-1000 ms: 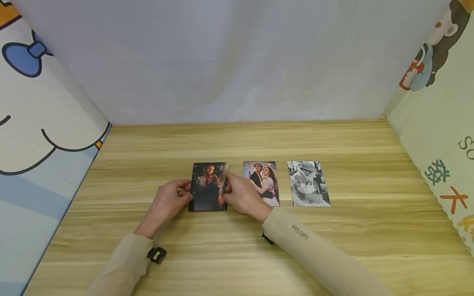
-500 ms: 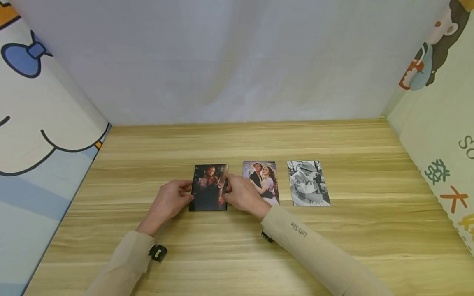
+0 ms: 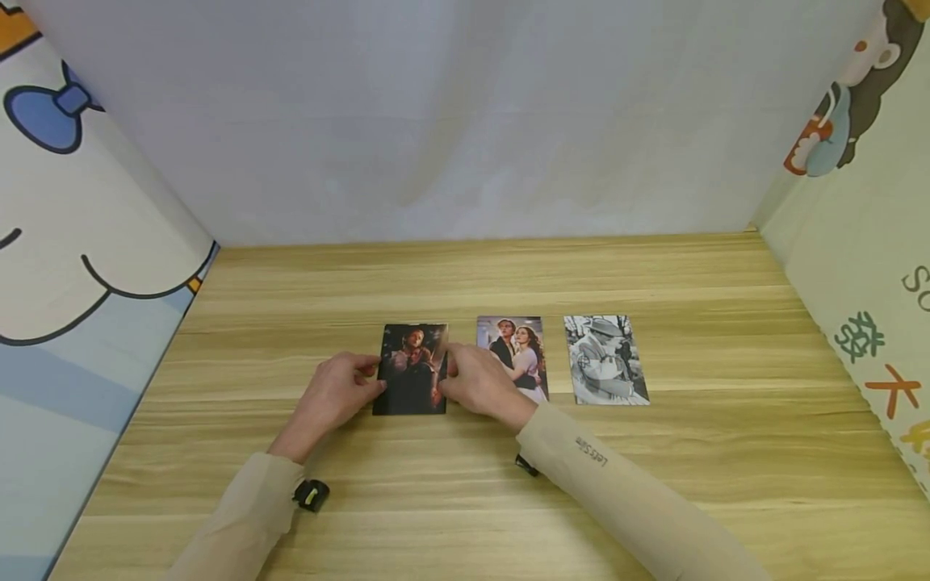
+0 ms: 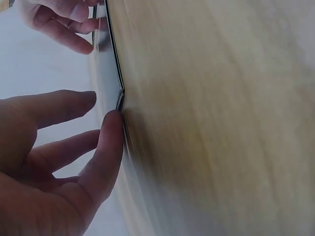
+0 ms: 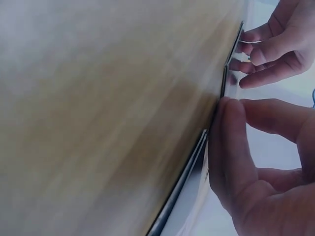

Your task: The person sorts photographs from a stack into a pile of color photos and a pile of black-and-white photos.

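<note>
A dark photo (image 3: 412, 369) of two people lies on the wooden table (image 3: 465, 274), held between both hands. My left hand (image 3: 372, 379) grips its left edge with curled fingers. My right hand (image 3: 446, 373) grips its right edge, where the upper corner looks slightly raised. In the left wrist view my left hand (image 4: 101, 105) has its thumb against the dark photo's edge (image 4: 119, 96). The right wrist view shows my right hand (image 5: 231, 110) with its thumb at the photo's edge (image 5: 224, 81). The undersides of both hands are hidden.
A colour photo of a couple (image 3: 521, 349) lies just right of my right hand, partly covered by it. A black-and-white photo (image 3: 605, 360) lies further right. Cartoon-printed panels (image 3: 65, 242) wall in both sides, and a white sheet (image 3: 465, 121) closes the back.
The dark photo and both hands have shifted very slightly to the right. The other two photos have not moved.
</note>
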